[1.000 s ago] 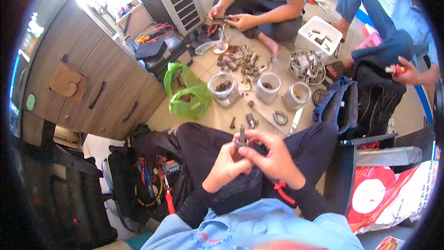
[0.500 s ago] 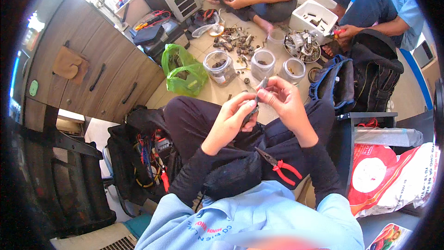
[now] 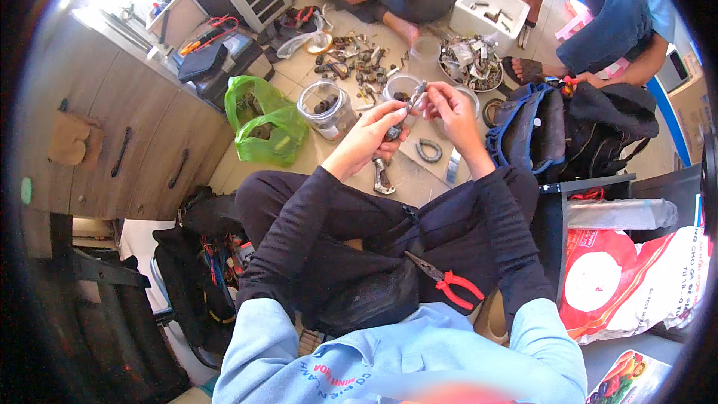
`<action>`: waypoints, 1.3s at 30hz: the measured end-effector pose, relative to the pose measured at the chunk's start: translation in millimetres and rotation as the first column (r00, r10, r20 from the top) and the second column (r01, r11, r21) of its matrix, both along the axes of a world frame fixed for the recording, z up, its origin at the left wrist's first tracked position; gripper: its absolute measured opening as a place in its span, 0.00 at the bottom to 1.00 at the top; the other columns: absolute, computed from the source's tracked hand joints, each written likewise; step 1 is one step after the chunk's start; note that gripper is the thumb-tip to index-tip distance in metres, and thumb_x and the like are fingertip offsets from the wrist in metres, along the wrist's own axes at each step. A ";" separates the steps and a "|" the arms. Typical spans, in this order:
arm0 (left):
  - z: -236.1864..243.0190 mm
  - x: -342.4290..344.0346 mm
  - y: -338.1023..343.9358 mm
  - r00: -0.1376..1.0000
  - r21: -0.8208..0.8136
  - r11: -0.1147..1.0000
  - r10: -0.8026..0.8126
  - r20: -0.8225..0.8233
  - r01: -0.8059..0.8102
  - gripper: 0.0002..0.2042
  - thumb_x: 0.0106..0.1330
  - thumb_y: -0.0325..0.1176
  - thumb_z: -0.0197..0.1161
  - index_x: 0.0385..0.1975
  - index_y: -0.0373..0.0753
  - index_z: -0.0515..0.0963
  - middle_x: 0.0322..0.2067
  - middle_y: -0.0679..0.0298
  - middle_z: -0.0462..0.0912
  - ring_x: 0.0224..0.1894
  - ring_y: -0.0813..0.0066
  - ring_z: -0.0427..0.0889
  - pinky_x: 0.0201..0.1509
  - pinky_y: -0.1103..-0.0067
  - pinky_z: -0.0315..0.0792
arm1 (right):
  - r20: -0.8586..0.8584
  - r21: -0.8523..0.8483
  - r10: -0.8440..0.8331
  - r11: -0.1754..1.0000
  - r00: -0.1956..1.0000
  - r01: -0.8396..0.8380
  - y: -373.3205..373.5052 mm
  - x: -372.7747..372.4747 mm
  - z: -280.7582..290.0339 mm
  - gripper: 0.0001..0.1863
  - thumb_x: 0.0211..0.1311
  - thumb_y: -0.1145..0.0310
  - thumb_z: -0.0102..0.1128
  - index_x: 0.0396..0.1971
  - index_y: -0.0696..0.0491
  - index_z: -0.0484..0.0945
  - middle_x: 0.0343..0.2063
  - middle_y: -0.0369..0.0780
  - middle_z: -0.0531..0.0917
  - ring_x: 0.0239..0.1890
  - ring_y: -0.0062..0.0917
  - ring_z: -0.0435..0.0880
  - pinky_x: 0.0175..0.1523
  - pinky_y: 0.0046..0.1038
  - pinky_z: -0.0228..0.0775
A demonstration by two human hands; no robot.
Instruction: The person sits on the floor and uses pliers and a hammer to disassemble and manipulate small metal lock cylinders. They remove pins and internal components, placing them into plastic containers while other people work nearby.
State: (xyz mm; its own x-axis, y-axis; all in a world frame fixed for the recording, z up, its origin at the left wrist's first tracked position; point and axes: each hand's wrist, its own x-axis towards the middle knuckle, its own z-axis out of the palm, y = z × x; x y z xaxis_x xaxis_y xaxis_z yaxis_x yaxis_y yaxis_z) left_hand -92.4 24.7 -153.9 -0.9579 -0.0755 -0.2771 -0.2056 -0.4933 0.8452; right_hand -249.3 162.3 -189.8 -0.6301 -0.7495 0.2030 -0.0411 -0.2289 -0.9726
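Note:
My left hand [image 3: 368,138] is closed around a small dark grey metal part [image 3: 394,132] whose kind I cannot make out. The fingers of my right hand [image 3: 455,116] pinch a thin, lighter piece [image 3: 417,97] at its upper end; whether the two are joined is unclear. Both hands are raised over the floor in front of my crossed legs. Below them lie a silvery metal tool [image 3: 383,179] and a grey ring-shaped coil [image 3: 428,151]. Long-nose pliers with red handles [image 3: 456,289] rest on my lap.
Clear plastic jars [image 3: 327,114] stand ahead, beside a green bag [image 3: 265,135]. Beyond lie scattered metal parts [image 3: 359,60], a heaped bowl [image 3: 471,63] and a white foam box [image 3: 490,11]. Two other people sit opposite. Backpacks [image 3: 527,131] are at right, wooden drawers [image 3: 142,120] at left.
My hands have moved forward and up with the held part, away from my lap. The silvery tool and the grey coil now show on the floor. The view has shifted slightly.

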 end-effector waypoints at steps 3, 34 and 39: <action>-18.3 -1.0 -5.9 0.995 0.026 1.000 -0.001 0.099 -0.002 0.17 0.74 0.43 0.51 0.60 0.50 0.65 0.25 0.69 0.70 0.16 0.88 0.57 0.18 0.88 0.49 | 0.104 0.082 0.055 0.995 0.993 -0.063 3.6 3.5 -25.2 0.16 0.70 0.64 0.55 0.53 0.54 0.75 0.31 0.34 0.82 0.28 0.13 0.76 0.33 0.17 0.67; -76.6 -4.4 -64.6 0.966 -0.421 0.907 0.086 0.243 0.025 0.14 0.68 0.31 0.52 0.48 0.31 0.76 0.27 0.67 0.76 0.24 0.83 0.73 0.21 0.84 0.65 | -0.803 0.587 0.589 0.758 0.090 0.286 -35.4 69.5 -123.4 0.15 0.57 0.67 0.57 0.46 0.40 0.80 0.57 0.43 0.70 0.61 0.35 0.68 0.55 0.41 0.66; -94.7 1.7 -70.6 0.980 -0.346 0.937 0.108 0.165 -0.045 0.14 0.67 0.32 0.54 0.47 0.31 0.76 0.27 0.67 0.76 0.24 0.84 0.72 0.21 0.86 0.64 | -0.809 0.569 0.586 0.802 -0.053 0.182 -47.9 57.8 -136.2 0.14 0.58 0.63 0.57 0.45 0.38 0.81 0.60 0.40 0.70 0.64 0.35 0.65 0.60 0.45 0.63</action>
State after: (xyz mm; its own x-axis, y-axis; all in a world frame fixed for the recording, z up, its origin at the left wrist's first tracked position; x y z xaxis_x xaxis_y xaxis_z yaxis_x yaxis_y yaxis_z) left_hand -90.7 -46.0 -248.7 -0.8824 -0.2666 -0.3878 -0.3415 -0.2042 0.9174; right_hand -191.4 114.5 -326.0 0.0966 -0.9939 0.0531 -0.9944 -0.0941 0.0481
